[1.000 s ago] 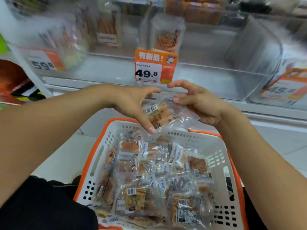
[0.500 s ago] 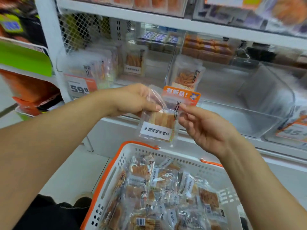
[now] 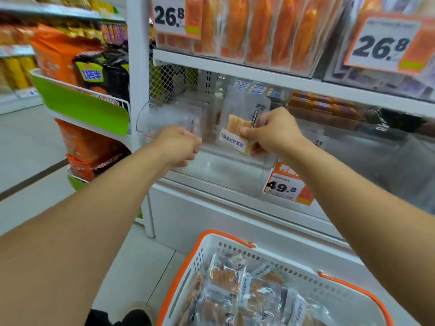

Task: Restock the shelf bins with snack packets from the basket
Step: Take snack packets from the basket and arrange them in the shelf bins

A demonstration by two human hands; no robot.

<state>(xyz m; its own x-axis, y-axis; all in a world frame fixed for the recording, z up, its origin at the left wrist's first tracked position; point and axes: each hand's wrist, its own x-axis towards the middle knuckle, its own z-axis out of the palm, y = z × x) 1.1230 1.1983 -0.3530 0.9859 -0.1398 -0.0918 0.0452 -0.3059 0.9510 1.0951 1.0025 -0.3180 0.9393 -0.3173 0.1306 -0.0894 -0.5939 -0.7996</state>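
shop shelf, clear plastic bin (image 3: 211, 165) | right hand (image 3: 273, 132) pinched clear, light, crinkly snack packet (image 3: 237, 128) by lower edge; slippery film | left hand (image 3: 179, 144) beside it, curled; hold unclear

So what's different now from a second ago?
The snack packet, held low over the basket by both hands a second ago, has gone up and forward into the clear shelf bin. The right hand alone pinches it now; the left hand has let go and hangs curled beside it. The basket remains full of packets.
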